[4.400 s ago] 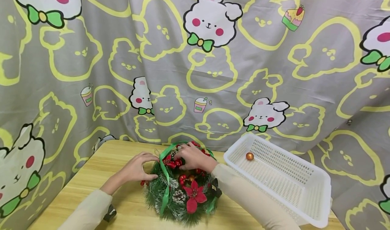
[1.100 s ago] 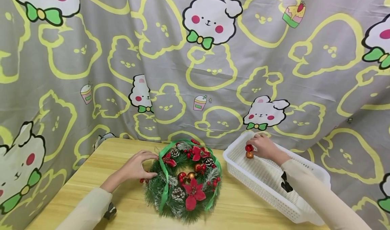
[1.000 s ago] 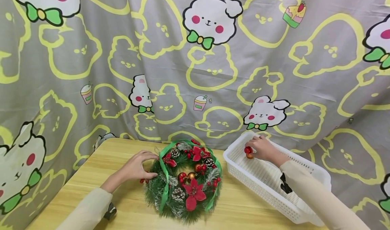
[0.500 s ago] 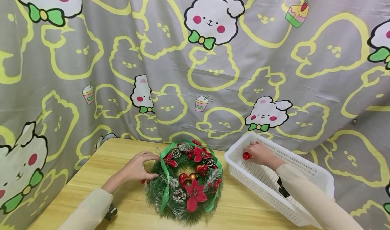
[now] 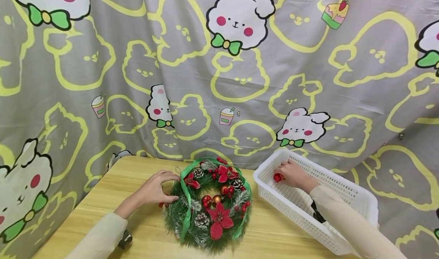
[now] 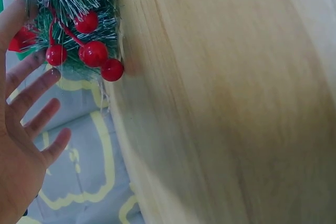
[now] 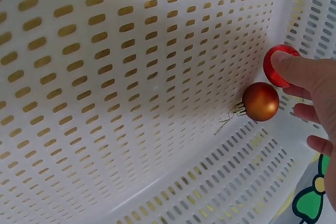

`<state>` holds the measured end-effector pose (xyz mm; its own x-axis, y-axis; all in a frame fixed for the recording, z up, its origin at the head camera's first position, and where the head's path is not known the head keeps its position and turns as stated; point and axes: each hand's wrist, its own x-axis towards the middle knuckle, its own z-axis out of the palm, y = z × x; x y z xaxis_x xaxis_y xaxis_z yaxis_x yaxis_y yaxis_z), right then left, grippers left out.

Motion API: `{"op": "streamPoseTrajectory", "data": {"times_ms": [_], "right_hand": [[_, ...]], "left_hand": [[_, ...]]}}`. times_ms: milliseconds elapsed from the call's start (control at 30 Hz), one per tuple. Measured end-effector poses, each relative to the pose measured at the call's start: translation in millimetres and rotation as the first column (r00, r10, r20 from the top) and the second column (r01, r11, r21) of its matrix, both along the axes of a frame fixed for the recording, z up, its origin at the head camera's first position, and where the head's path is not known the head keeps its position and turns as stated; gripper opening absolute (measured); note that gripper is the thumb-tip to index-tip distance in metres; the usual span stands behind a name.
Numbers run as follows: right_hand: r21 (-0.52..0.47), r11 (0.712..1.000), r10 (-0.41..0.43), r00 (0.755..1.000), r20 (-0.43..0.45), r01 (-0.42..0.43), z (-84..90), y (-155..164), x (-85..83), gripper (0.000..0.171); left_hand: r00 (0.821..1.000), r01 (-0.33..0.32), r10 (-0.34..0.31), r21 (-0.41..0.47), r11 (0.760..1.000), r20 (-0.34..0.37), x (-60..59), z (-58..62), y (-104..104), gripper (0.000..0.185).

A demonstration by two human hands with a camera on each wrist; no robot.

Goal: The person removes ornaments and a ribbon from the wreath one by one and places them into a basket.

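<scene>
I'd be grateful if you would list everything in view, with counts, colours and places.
wreath: one, green, on the table
flowers: three, red, on the wreath
pine cones: three visible, brown and white, on the wreath
ribbon: at least one, green, over the wreath
berries: several, red, on the wreath
wreath baubles: several, red and gold
basket: one, white, right of the wreath
loose bauble: one, copper, in the basket
red ornament: one, held in the basket
table: one, pale wood, below
curtain: grey, patterned, behind
left hand: one, at the wreath's left edge
right hand: one, in the basket
sleeves: two, cream, on the arms
</scene>
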<state>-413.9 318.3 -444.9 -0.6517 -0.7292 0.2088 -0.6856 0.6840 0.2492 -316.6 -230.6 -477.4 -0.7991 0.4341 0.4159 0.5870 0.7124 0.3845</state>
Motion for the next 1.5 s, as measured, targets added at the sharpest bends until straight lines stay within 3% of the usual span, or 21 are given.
{"op": "streamPoseTrajectory", "data": {"times_ms": [533, 1100, 1500], "right_hand": [[-0.012, 1.000, -0.020, 0.999, 0.031, 0.020, -0.4, -2.3, 6.9, 0.026], [-0.005, 0.999, -0.042, 0.998, 0.047, 0.042, -0.7, -2.7, 2.6, 0.028], [-0.005, 0.999, -0.036, 0.997, 0.063, 0.036, 8.4, -5.3, 2.2, 0.028]], "left_hand": [[1.000, 0.001, -0.001, -0.005, 1.000, -0.002, -0.6, -1.9, -0.3, 0.055], [1.000, 0.000, 0.000, -0.003, 1.000, -0.007, -0.5, -1.9, -0.4, 0.055], [1.000, -0.002, 0.002, 0.002, 1.000, -0.007, -0.3, -1.1, 0.2, 0.055]]}}
